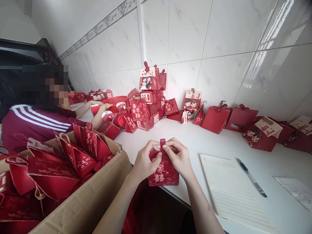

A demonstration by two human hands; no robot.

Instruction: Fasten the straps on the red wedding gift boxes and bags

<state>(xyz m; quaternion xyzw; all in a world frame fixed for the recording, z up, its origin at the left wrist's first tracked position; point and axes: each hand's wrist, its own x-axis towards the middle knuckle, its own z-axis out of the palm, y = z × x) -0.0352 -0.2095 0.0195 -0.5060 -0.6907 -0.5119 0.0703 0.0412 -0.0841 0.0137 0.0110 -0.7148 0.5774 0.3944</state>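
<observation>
Box [164,172] lettered 家囍, left hand [146,160] holding, right hand [179,157] pinching strap [162,142]

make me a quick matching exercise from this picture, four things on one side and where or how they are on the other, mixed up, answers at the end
Things
1. pen
2. notepad
3. cardboard box
4. red gift box with a loop on top

Places and states
A. held between the left hand and right hand
B. at the left, full of other red boxes
C. lying just right of the lined page
D. lined, with handwriting near its top

Right pairs: 1-C, 2-D, 3-B, 4-A
</observation>
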